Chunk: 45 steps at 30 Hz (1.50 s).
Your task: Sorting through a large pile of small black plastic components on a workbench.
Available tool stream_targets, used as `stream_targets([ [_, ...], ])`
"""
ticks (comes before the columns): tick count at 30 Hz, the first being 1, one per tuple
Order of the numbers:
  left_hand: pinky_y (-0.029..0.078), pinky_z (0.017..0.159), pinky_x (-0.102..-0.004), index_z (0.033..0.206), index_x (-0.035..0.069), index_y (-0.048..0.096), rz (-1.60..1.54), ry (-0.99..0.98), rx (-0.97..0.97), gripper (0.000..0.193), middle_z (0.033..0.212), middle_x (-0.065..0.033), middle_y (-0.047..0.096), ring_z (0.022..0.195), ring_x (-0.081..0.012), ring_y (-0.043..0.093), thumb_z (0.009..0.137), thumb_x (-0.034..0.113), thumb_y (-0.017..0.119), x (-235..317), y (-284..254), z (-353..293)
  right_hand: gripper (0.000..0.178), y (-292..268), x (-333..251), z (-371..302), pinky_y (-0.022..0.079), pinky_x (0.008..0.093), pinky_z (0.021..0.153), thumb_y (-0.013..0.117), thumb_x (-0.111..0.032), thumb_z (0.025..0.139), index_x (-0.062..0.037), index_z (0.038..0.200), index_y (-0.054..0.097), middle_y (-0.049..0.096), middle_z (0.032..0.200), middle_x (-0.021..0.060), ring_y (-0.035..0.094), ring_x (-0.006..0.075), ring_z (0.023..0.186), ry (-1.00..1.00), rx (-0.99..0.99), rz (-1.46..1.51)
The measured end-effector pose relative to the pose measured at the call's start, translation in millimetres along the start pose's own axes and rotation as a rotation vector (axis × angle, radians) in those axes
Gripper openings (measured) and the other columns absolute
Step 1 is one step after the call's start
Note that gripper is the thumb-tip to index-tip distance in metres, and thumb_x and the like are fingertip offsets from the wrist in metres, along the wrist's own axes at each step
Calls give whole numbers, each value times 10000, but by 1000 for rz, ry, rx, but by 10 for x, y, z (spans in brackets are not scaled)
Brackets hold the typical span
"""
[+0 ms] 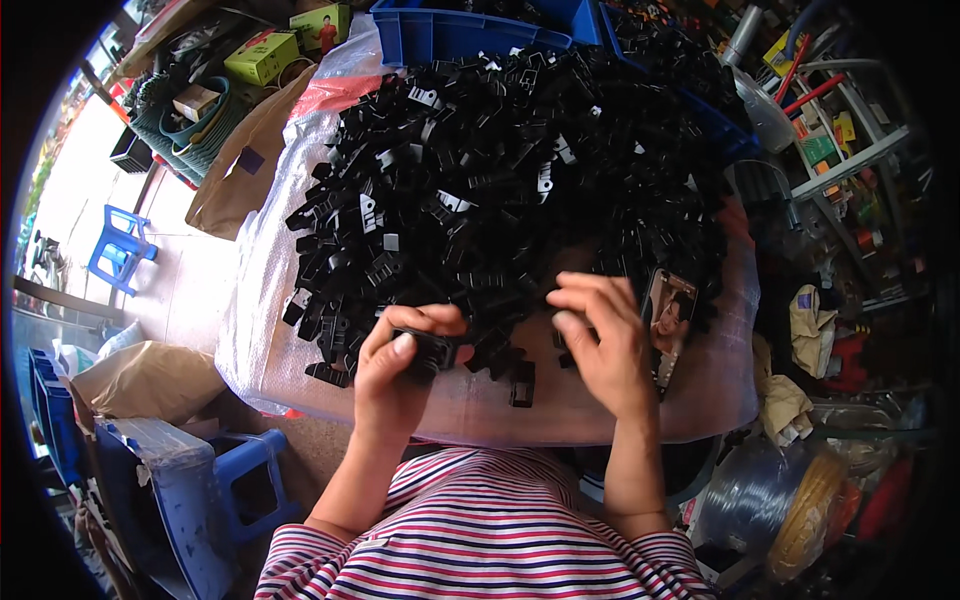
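Note:
A big heap of black plastic parts [470, 215] covers the work surface in front of me. My left hand [388, 372], at the heap's near edge, is closed round one black plastic part [432, 352], with the thumb on its side. Fingers apart and holding nothing, my right hand [606, 345] hovers by the near right of the heap. A smartphone [672, 322] with a lit picture stands or lies just right of it; I cannot tell which. One loose black part [522, 384] rests between my hands near the front.
Translucent woven sheeting [262, 340] covers the surface under the heap. A blue plastic bin [470, 38] stands at the far edge. Blue stools [122, 248] and a paper sack [150, 382] are on the left. A cluttered metal rack [850, 165] and spooled tubing [765, 505] stand right.

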<state>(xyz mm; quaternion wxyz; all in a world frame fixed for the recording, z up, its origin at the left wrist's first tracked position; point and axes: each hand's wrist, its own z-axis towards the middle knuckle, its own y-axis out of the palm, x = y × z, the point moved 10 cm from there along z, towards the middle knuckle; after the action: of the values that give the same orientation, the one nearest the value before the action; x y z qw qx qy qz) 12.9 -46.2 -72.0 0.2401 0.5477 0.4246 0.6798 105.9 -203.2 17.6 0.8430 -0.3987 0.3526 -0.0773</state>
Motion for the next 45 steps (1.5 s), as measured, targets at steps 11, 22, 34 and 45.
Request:
stream_targets([
  [11, 508, 659, -315, 1040, 44, 588, 568, -128, 20, 329, 785, -83, 572, 706, -199, 593, 726, 57, 686, -58, -52, -84, 299, 333, 468, -86, 454, 363, 767, 662, 29, 691, -7, 986, 632, 510, 953, 113, 530, 267, 897, 121, -105, -283],
  [22, 480, 686, -354, 1075, 92, 578, 1918, 365, -59, 398, 895, -79, 579, 830, -271, 570, 699, 81, 708, -184, 461, -200, 246, 398, 501, -98, 481, 368, 699, 674, -24, 753, 11, 981, 589, 515, 1063, 158, 588, 305, 795, 216, -72, -72],
  [34, 482, 722, -299, 960, 11, 621, 1151, 137, -195, 366, 936, -99, 586, 835, -218, 598, 635, 49, 785, 31, 404, -76, 371, 138, -604, -159, 499, 301, 736, 680, 34, 733, -24, 1095, 619, 627, 1063, 123, 585, 235, 880, -198, 24, 311],
  [45, 477, 860, -292, 1136, 14, 547, -73, -234, 105, 433, 1061, -85, 593, 974, -170, 575, 750, 67, 736, -498, 25, -273, 353, 217, -536, -283, 512, 296, 683, 749, -22, 717, -21, 1051, 634, 630, 1020, 114, 612, 226, 818, -112, 159, 406],
])
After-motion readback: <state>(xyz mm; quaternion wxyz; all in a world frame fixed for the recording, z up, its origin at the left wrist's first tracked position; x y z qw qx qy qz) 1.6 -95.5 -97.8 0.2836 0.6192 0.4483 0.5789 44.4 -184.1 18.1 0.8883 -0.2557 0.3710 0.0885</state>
